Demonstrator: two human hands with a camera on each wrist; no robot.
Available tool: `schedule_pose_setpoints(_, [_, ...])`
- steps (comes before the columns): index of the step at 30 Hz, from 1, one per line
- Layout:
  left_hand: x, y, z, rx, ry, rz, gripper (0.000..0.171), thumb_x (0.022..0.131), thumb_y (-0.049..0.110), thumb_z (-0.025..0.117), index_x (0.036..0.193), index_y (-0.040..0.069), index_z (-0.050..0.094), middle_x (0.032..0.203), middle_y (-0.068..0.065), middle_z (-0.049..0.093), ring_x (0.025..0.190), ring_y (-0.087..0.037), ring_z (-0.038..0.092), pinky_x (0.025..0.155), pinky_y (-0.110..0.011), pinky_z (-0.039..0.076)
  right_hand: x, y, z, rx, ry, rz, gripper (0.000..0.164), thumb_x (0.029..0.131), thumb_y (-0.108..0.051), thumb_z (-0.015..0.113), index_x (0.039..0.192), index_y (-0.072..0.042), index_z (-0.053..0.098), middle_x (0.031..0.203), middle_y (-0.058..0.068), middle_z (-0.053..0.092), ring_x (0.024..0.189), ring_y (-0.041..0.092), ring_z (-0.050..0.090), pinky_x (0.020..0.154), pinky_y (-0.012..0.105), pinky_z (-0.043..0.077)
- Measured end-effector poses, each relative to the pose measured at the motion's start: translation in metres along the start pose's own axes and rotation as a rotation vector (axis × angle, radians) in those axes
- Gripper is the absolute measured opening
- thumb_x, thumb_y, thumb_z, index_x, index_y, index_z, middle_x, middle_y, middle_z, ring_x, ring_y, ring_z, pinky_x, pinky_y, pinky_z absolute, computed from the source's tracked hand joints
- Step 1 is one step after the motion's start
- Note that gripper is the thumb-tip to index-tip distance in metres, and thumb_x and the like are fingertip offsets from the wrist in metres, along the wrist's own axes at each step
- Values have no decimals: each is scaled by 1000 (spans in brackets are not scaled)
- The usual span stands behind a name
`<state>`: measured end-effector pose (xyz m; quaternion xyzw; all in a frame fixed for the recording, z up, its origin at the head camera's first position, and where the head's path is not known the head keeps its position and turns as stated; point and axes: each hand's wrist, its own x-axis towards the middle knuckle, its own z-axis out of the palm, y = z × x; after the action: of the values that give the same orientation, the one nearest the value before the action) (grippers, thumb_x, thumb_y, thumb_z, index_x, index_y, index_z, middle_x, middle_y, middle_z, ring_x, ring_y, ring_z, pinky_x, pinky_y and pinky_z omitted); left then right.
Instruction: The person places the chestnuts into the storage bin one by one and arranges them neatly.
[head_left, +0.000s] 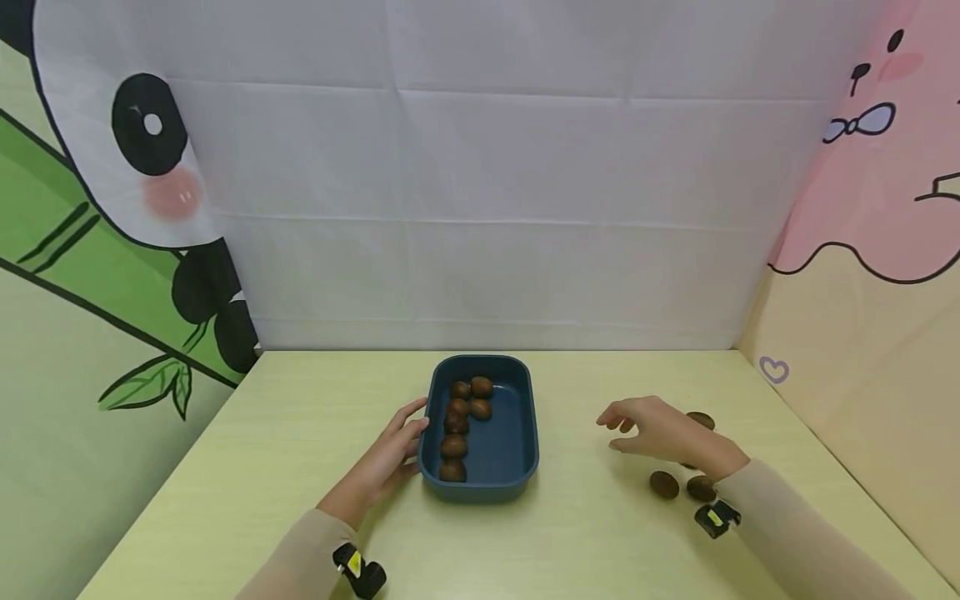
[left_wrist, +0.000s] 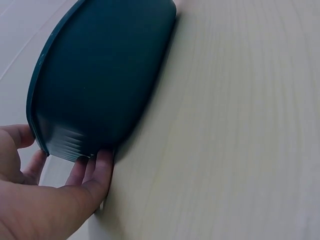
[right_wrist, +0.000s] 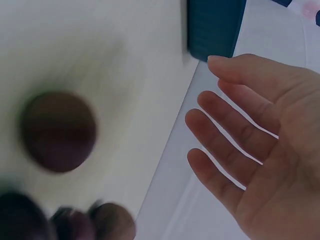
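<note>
A dark blue rectangular bin [head_left: 501, 450] stands on the table with several brown, rounded, chestnut-like pieces [head_left: 453, 447] lined up mostly along its left side. My left hand [head_left: 388, 462] touches the bin's left side; in the left wrist view, its fingertips [left_wrist: 104, 159] rest against the outer wall. To the right of the bin, my right hand [head_left: 660, 429] hovers over the table, fingers loosely bent and nothing between them. More brown pieces [head_left: 663, 485] lie around and below that hand, some partly hidden by it. The right wrist view shows the palm and spread fingers, holding nothing.
The pale wood-patterned table [head_left: 585, 542] ends at a white cloth backdrop [head_left: 510, 275]. Printed side panels stand left and right, with a pink figure [head_left: 847, 200] on the right one. Each wrist wears a small black camera [head_left: 360, 571].
</note>
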<state>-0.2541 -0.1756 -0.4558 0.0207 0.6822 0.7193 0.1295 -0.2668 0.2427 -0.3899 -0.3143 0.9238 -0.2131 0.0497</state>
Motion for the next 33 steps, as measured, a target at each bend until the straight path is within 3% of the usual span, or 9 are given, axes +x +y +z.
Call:
schedule_pose_setpoints(8, [-1,0,0,8,4,-4,55,106,33,48,157,25,27,141,-21,53,124,-30,57,96,-44,47,-49,16,4,38,-8,95,30,87,-18,79,114,-10,71,104,0,69,90,21,67,75,34,54])
schedule_pose_setpoints(13, [-1,0,0,6,6,-1,55,106,33,48,156,25,27,141,-21,53,126,-32,55,97,-46,46,-66,26,11,83,-21,51,32,85,-19,81,113,-5,71,98,-1,71,84,14,67,69,29,54])
schedule_pose_setpoints(21, [-2,0,0,9,1,0,55,107,33,47,157,24,26,145,-22,49,130,-35,52,102,-52,42,-71,34,18,83,-21,-39,32,83,-14,83,110,-3,70,98,-1,70,85,12,67,70,27,55])
schedule_pose_setpoints(33, [-2,0,0,-12,-6,3,54,108,31,45,157,23,25,144,-21,49,125,-33,55,98,-47,46,-68,29,16,107,-25,-5,32,82,-13,82,111,-3,71,101,0,71,85,12,68,69,26,54])
